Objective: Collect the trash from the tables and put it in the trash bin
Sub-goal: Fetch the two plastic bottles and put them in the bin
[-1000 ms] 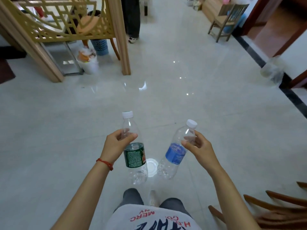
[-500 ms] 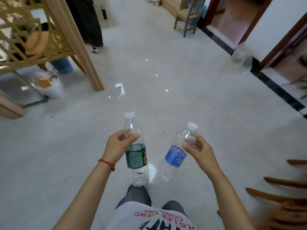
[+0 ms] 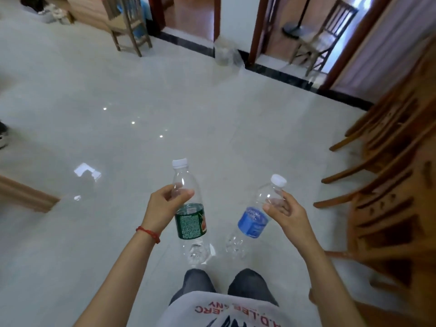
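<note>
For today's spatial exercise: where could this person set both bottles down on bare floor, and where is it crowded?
Bare tile spreads ahead of the green-label bottle and blue-label bottle, reaching the dark threshold strip. Crowded: wooden chairs along the right, and a clear bag at the doorway.

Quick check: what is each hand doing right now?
Left hand: grips the clear plastic bottle with the green label.
Right hand: pinches the clear plastic bottle with the blue label.
</note>
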